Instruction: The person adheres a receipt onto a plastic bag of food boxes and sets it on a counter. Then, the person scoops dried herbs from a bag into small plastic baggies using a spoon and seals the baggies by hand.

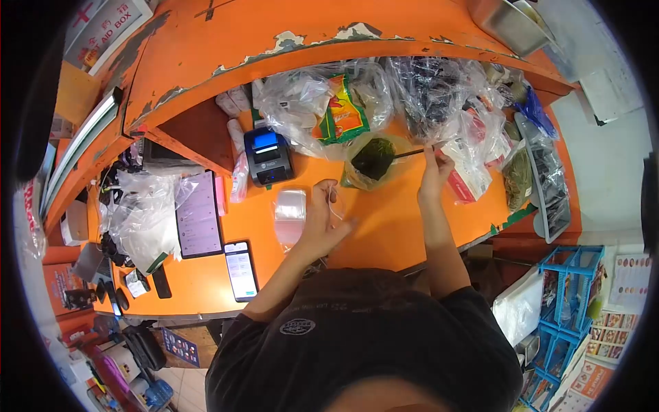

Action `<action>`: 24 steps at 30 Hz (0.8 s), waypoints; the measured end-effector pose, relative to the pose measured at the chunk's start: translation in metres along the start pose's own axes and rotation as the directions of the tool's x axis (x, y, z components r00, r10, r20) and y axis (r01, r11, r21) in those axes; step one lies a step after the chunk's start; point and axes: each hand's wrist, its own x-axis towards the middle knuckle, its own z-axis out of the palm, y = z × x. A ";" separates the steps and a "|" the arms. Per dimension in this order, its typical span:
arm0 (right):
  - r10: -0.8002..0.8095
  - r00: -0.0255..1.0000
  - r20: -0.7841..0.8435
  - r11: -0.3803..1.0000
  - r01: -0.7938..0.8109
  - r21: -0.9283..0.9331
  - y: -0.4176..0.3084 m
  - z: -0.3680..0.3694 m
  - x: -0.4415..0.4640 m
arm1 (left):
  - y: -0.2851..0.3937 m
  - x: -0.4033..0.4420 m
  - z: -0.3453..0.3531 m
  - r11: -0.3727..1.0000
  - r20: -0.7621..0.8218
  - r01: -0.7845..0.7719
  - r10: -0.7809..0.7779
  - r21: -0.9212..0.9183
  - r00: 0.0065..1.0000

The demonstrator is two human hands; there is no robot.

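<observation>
My right hand [436,168] grips the end of a dark, thin utensil [410,153]. Its other end reaches into an open clear bag [358,180] holding dark green contents [374,158]. Left of that bag, my left hand [325,214] is closed around a small clear plastic bag [335,200], whose edge shows near the thumb and fingers. Beside my left wrist lies a stack of small clear bags [290,214] on the orange table [374,240].
Behind the bag, plastic-wrapped packages [429,96] fill the shelf space. A label printer [268,161], a phone [240,272] and a tablet [199,216] are on the left. A red-and-white box [468,180] and a grey tray [547,185] are on the right.
</observation>
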 end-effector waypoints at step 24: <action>-0.306 0.421 0.854 0.352 0.883 -0.309 -0.096 0.004 -0.040 | -0.007 0.010 -0.009 0.994 0.053 -0.034 0.028 0.104 0.998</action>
